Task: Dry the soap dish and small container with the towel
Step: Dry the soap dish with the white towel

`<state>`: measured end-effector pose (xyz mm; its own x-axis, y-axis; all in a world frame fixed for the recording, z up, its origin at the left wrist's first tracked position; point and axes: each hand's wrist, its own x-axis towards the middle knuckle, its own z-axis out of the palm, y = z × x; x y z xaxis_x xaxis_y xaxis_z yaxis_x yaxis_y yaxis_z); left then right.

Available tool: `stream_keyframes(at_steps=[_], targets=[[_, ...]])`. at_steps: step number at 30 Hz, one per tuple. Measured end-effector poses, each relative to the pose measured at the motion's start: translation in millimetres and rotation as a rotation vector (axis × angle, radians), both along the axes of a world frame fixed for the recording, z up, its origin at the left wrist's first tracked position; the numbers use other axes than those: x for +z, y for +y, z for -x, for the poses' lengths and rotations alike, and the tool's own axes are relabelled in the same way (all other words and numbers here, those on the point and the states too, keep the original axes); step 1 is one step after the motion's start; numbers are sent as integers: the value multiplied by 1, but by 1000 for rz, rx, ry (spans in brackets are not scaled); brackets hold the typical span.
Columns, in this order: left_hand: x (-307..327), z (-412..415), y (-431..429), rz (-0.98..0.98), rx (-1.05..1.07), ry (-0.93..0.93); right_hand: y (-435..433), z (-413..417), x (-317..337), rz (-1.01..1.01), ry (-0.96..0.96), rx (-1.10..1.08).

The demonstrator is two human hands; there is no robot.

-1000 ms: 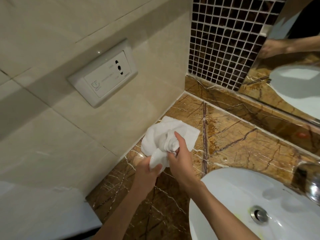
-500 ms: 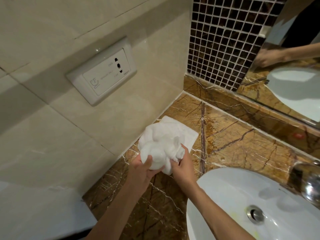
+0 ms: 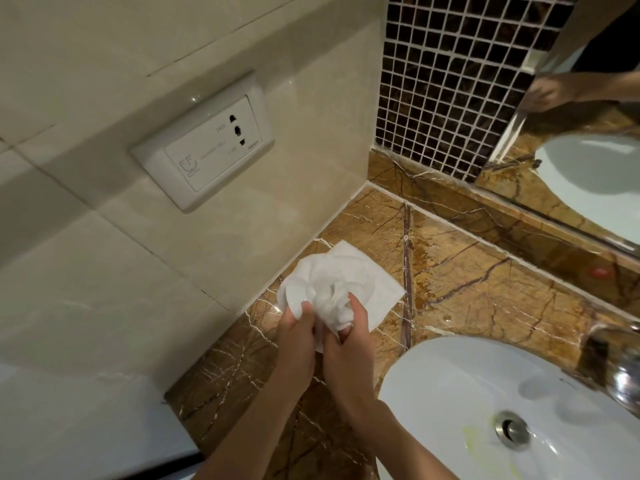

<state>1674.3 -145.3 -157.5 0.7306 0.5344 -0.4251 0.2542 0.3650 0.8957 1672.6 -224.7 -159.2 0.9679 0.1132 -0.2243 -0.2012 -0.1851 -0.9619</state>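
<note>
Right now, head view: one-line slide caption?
Left hand holds a white dish while right hand rubs it with towel.

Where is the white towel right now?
The towel is bunched in both hands, left hand and right hand, above the marble counter, beside the tiled wall, left of the sink.

The towel (image 3: pixel 332 289) wraps something white, perhaps the soap dish (image 3: pixel 294 299).

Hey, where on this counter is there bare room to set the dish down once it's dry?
Bare brown marble counter lies open between the white folded cloth, the mirror ledge and the white oval sink. The strip along the beige wall near the left hand is crowded by both hands and the white towel.
</note>
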Motion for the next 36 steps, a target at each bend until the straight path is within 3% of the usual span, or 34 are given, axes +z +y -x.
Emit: stream_keyframes(at_steps=[6,12,16,24,36], targets=[[2,0,7,48,-103,-39,4,0,7,76,-42,25],[-11,11,18,-373,-287,27,5,-12,10,25,-65,70],[-7,8,22,-611,-382,-76,3,-16,6,-87,-11,41],[-1,6,19,-853,-380,-78,1,-18,0,-173,98,-44],[-17,33,37,-1130,-487,-110,6,-49,6,-6,69,10]])
